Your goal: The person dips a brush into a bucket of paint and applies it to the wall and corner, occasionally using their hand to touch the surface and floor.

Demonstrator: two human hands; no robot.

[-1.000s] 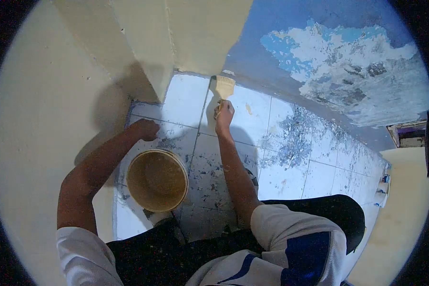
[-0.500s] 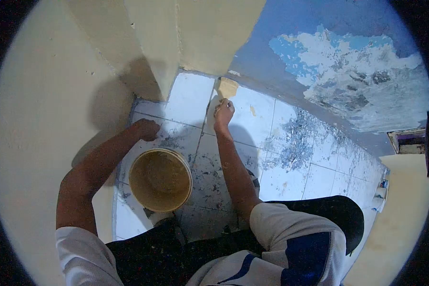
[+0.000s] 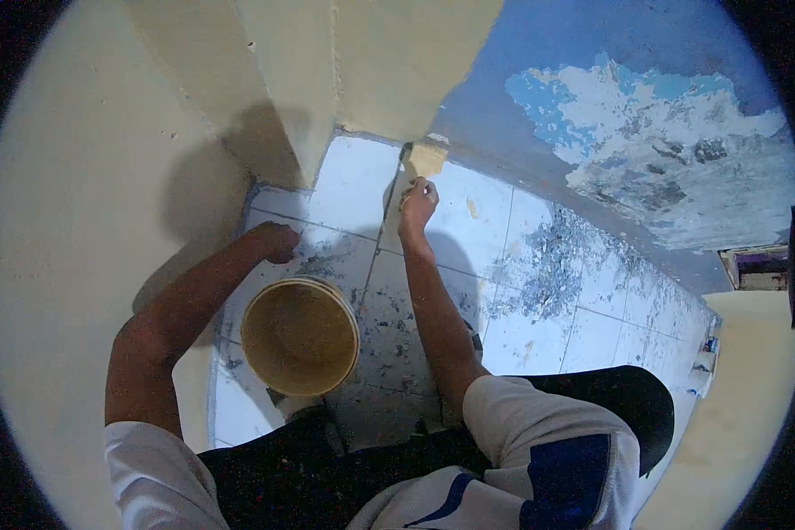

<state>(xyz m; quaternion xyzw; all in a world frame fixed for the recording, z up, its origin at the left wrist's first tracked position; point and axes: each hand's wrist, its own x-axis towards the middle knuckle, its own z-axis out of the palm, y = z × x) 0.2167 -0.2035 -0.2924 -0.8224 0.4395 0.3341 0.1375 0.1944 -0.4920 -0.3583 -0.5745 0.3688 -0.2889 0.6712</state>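
Observation:
My right hand (image 3: 418,205) is closed around the handle of a wide paintbrush (image 3: 427,160) with cream-coated bristles. The brush head lies at the foot of the blue wall (image 3: 495,115), where white floor tiles meet it. Beyond the far rim of a round bucket (image 3: 300,340), my left hand (image 3: 276,242) hangs with curled fingers, apart from the rim. What those fingers hold, if anything, is hidden. Cream-tan residue coats the bucket's inside, and it stands on the floor between my arms.
Paint flakes (image 3: 552,265) litter the tiles (image 3: 353,181) along the blue wall. A peeled white patch (image 3: 654,146) marks that wall. Cream walls (image 3: 79,221) rise close at my left and ahead. A small recessed box (image 3: 760,267) sits in the wall at far right.
The view has shifted slightly, so the bucket and walls appear a little lower and to the right. My right hand stays on the paintbrush by the wall's foot, its grip slightly turned.

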